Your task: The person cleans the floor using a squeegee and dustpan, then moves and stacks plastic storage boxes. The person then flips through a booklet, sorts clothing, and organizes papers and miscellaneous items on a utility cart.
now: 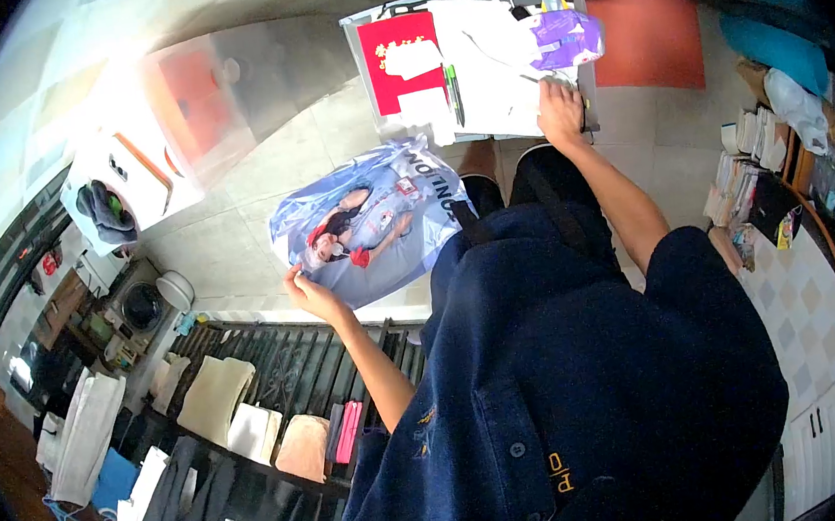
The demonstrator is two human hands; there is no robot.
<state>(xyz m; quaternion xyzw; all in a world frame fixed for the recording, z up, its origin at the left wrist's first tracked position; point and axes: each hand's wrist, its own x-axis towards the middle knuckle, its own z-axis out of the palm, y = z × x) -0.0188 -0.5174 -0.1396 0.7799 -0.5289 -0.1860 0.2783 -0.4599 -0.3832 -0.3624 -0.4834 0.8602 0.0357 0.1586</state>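
My left hand (312,296) is closed on the lower left edge of a shiny plastic bag (406,246), pinched between thumb and fingers. The bag is pale blue with a printed picture of a person and large dark letters, and it spreads beside my left leg. My right hand (561,111) lies at the near right edge of a small table (590,93), fingers bent down over white papers (487,43). What is under those fingers, if anything, is hidden. Just beyond that hand is a purple patterned pouch (565,39).
On the table are a red booklet (398,61) with gold characters and green and black pens (454,94). A dark slatted rack (266,360) with folded cloths stands at lower left. Stacked books (745,164) are at right, and a white table (154,185) is at left.
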